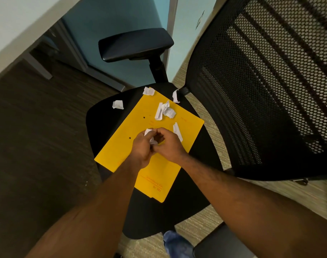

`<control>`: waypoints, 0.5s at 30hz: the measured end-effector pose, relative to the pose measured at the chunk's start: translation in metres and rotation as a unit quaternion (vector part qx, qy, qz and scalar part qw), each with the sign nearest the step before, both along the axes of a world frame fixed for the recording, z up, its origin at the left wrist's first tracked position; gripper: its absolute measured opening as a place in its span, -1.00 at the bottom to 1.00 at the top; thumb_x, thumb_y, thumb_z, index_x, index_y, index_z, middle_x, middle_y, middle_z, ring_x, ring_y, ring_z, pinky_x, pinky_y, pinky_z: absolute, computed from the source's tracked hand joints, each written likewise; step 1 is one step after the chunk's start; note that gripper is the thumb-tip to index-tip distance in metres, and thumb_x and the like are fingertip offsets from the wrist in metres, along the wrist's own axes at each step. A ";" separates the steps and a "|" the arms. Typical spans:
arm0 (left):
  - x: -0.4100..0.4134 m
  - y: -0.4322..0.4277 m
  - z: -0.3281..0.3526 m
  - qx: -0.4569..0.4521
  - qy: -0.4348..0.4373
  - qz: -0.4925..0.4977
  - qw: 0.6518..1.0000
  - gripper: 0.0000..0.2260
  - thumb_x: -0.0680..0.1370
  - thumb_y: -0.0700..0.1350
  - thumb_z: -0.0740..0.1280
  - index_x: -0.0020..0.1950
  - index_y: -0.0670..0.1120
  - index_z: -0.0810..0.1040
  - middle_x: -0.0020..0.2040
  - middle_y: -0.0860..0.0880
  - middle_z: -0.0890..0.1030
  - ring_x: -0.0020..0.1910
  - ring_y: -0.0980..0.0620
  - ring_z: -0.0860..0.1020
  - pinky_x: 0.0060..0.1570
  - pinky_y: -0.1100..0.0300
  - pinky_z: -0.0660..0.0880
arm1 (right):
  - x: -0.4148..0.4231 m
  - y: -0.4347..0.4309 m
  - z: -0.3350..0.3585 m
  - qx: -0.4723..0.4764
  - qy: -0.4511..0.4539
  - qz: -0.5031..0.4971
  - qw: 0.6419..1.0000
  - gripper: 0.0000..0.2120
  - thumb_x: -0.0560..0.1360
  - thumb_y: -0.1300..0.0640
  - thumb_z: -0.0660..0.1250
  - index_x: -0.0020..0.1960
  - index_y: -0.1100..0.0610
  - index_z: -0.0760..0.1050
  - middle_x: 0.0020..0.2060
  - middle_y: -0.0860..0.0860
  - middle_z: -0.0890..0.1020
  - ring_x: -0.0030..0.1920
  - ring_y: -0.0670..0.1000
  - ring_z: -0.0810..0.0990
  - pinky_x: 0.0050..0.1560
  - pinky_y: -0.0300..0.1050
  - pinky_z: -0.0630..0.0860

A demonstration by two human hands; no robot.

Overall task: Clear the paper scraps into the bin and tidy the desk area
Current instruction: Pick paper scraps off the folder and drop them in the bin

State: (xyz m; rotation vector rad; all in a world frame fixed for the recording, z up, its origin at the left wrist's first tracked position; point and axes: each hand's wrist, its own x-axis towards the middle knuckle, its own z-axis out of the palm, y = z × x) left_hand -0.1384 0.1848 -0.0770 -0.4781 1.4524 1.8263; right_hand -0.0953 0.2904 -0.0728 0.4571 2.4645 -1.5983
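A yellow folder [121, 146] lies on the black seat [103, 116] of an office chair. Several white paper scraps are scattered on it: a crumpled cluster [164, 110], a strip [177, 131] just past my right hand, one at the folder's top corner [148, 91], one by the seat's rear [175, 95], one on the bare seat [118, 104]. My left hand [142, 146] and my right hand [170, 146] meet over the folder's middle. Crumpled scraps [152, 140] are pinched between them; white paper shows at the left fingertips. No bin is in view.
The chair's mesh back [267, 90] rises at the right, and its armrest [135, 44] stands behind the seat. A desk edge [13, 34] runs along the upper left with dark floor below. A second armrest [214, 244] and blue cloth [175, 243] sit at the bottom.
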 end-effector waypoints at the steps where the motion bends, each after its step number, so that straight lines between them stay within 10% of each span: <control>1: -0.001 -0.002 0.001 0.004 -0.009 0.017 1.000 -0.87 0.58 -0.07 0.32 0.06 -0.09 0.55 -0.06 -0.09 0.65 -0.05 -0.04 0.63 -0.17 0.13 0.58 | 0.001 0.004 0.002 -0.001 0.006 -0.009 1.000 -0.61 0.40 0.21 0.47 0.21 0.14 0.52 -0.01 -0.01 0.62 -0.07 -0.15 0.55 -0.08 -0.37 0.50; 7: -0.007 -0.015 0.005 0.018 -0.062 0.091 0.994 -0.73 0.51 -0.14 0.42 0.19 -0.09 0.50 0.05 -0.12 0.55 0.01 -0.05 0.59 -0.10 0.06 0.66 | -0.004 0.035 -0.011 0.197 -0.050 -0.098 0.974 -0.59 0.41 0.11 0.45 0.23 0.10 0.47 0.14 0.08 0.52 0.14 0.06 0.48 0.09 0.03 0.53; 15: -0.005 -0.022 -0.002 0.037 -0.041 0.112 0.992 -0.59 0.44 -0.26 0.47 0.26 -0.06 0.52 0.12 -0.12 0.53 0.01 -0.03 0.58 -0.21 0.17 0.61 | -0.020 0.049 -0.033 0.252 -0.122 -0.109 0.954 -0.52 0.43 0.11 0.46 0.28 0.15 0.37 0.22 0.17 0.47 0.18 0.17 0.52 0.02 0.01 0.52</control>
